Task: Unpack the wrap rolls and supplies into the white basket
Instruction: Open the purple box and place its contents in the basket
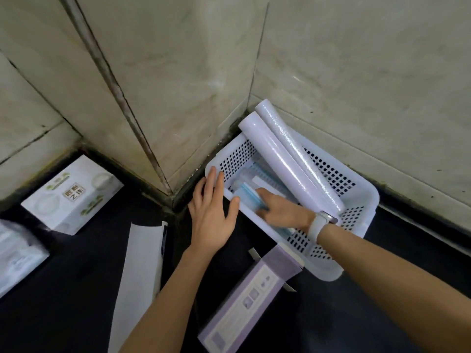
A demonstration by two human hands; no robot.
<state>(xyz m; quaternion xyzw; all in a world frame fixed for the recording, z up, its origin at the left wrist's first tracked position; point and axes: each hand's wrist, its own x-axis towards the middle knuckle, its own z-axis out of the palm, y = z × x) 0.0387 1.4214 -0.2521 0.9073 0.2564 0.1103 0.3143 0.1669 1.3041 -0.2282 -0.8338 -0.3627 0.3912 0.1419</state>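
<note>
A white perforated basket sits on the dark counter in the tiled corner. Two wrapped white wrap rolls lie slanted in it, their far ends sticking out over the back rim. My right hand, with a white watch on the wrist, reaches inside the basket and is shut on a blue-and-white packet near the bottom. My left hand rests open against the basket's left rim, fingers spread. A flat clear packet lies under the rolls, partly hidden.
An opened purple box lies in front of the basket. A long white box lies to its left. A white printed carton stands at far left, with another blurred one at the left edge. Tiled walls close in behind.
</note>
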